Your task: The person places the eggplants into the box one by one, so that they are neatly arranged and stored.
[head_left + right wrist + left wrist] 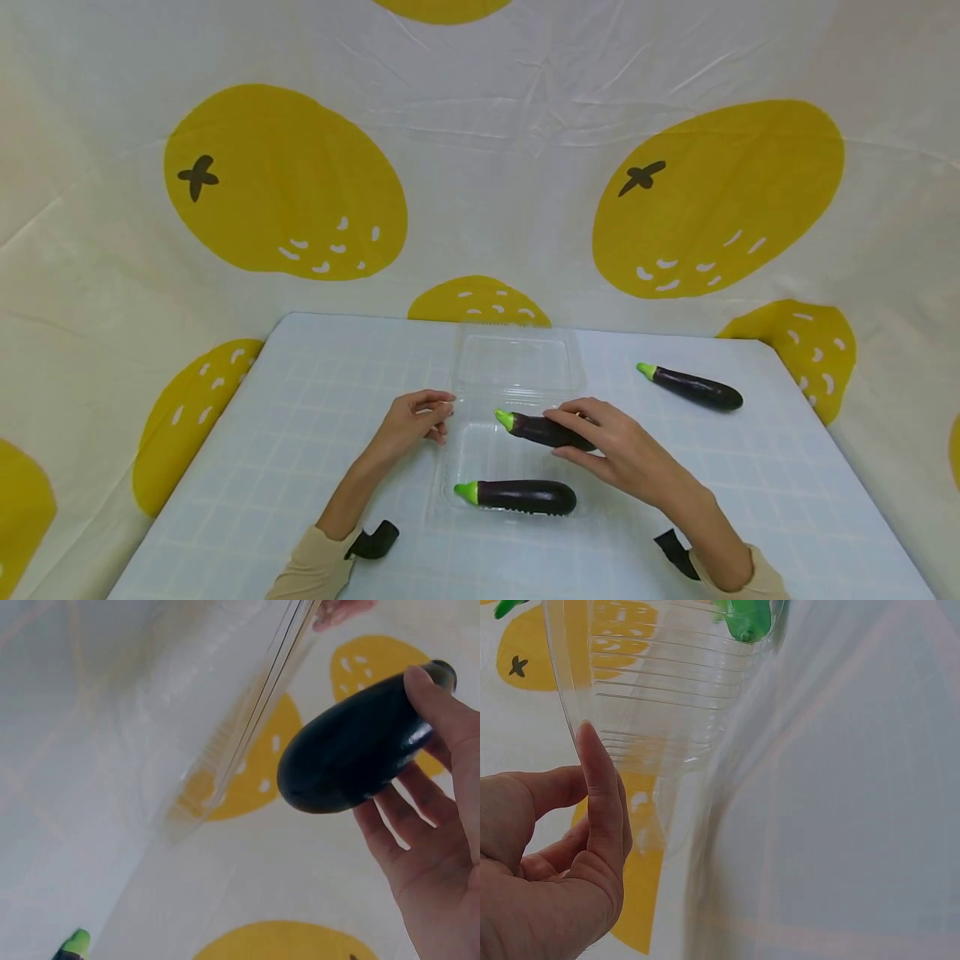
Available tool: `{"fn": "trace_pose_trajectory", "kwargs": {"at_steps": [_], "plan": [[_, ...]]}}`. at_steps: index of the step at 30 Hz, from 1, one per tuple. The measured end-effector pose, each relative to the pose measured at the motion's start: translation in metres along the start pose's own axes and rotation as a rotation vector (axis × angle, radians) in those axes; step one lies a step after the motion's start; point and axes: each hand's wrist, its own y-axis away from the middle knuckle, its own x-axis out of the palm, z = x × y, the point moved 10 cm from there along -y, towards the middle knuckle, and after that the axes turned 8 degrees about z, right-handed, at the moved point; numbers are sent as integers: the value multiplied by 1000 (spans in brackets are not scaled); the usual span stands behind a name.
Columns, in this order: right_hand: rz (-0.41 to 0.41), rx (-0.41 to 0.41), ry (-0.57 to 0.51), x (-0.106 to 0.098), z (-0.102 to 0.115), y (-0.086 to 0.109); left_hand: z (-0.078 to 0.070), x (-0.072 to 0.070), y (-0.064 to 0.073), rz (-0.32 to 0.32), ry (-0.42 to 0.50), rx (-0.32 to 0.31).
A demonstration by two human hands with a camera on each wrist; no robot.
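One arched right hand holds an eggplant aloft.

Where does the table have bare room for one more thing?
Free: the table's left side, beyond the left hand; also between the far eggplant and the right sleeve. Crowded: the clear container, with one eggplant inside and another above, in the right hand.

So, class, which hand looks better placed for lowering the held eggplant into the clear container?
Probably the right hand: it grips the held eggplant, which appears over the clear container in the head view. The left hand holds no eggplant and sits by the container's left edge.
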Motion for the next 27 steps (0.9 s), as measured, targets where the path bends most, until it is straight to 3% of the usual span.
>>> {"fn": "trace_pose_trajectory", "kwargs": {"at_steps": [17, 27], "plan": [[124, -94, -19, 35, 15, -13, 0, 1, 0, 11, 15, 13], [199, -70, -42, 55, 14, -15, -1, 1, -1, 10, -4, 24]]}}
